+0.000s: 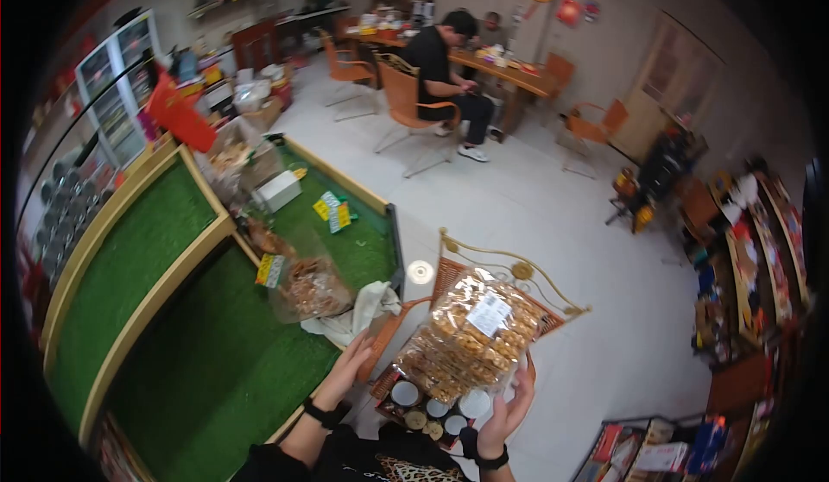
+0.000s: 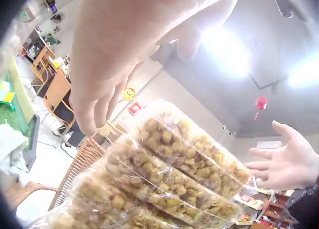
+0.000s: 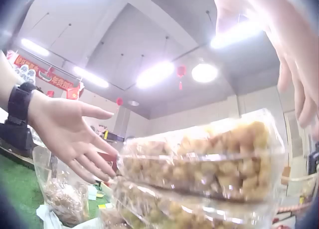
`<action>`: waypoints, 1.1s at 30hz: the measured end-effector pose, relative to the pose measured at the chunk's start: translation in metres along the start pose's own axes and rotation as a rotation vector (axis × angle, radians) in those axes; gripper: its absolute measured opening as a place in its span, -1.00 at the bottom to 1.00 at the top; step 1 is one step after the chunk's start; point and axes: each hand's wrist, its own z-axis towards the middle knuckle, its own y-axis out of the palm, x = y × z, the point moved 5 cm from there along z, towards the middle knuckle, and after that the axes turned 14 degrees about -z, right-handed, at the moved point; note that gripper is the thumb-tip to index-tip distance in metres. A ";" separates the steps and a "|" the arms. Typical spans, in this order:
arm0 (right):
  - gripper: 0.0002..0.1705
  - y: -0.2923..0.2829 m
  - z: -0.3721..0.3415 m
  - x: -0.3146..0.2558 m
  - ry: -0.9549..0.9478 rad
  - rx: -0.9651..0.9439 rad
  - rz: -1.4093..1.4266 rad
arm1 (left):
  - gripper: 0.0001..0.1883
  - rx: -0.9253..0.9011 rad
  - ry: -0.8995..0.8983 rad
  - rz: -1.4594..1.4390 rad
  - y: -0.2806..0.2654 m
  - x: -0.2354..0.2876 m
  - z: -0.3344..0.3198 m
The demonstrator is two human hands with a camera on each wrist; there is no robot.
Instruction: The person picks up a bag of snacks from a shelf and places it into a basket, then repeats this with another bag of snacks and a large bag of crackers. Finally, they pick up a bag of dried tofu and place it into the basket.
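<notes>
1. Flanking the stacked clear packs of nut-like snack clusters [image 1: 475,344], the left hand [image 1: 347,368] and right hand [image 1: 509,409] hold nothing: palms face inward, fingers are extended and the two stand well apart.
2. The packs are above the wicker chair [image 1: 447,277] and partly over the white-lidded cans [image 1: 406,393], beside the green-turf display stand [image 1: 207,344]; the upper one carries a white label [image 1: 489,314].
3. As a judgement, the work is partway: the packs are together in one stack, while a firm hold on them is not yet made. Much of the stand's lower turf lies bare, though a clear bag of brown dried food [image 1: 315,288] and a white cloth [image 1: 367,308] occupy its near corner.
4. The label's print is too small to read. What bears the packs is hidden beneath them, and the full number in the stack cannot be told.
5. Both wrist views cut off the near hand at the top. Whether the right fingertips brush the wrapping is hard to make out.
</notes>
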 end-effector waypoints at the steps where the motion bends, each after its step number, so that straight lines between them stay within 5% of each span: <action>1: -0.46 0.006 -0.010 0.004 0.000 -0.093 0.012 | -0.39 0.071 -0.017 0.014 -0.015 0.006 -0.017; 7: -0.82 0.057 -0.041 -0.021 -0.101 -0.445 -0.153 | -0.45 0.357 0.013 0.023 -0.064 0.022 -0.096; 9: -0.68 0.062 -0.041 -0.019 -0.311 -0.454 -0.310 | -0.45 0.393 0.083 0.021 -0.071 0.024 -0.117; 10: -0.66 0.066 -0.039 -0.016 -0.264 -0.450 -0.270 | -0.45 0.418 0.085 0.006 -0.074 0.021 -0.128; 16: -0.38 0.087 0.052 0.003 -0.447 -0.026 -0.991 | -0.47 0.490 0.097 0.003 -0.098 0.016 -0.198; 20: -0.32 0.091 0.100 0.072 -0.153 -0.331 -1.294 | -0.50 0.525 0.122 0.002 -0.119 0.022 -0.256; 25: -0.34 0.076 0.045 0.061 -0.328 -0.221 -1.098 | -0.45 0.642 0.192 0.050 -0.146 0.021 -0.348; 33: -0.62 0.072 -0.124 0.069 -0.131 -0.317 -0.587 | -0.50 0.821 0.296 0.038 -0.182 0.014 -0.518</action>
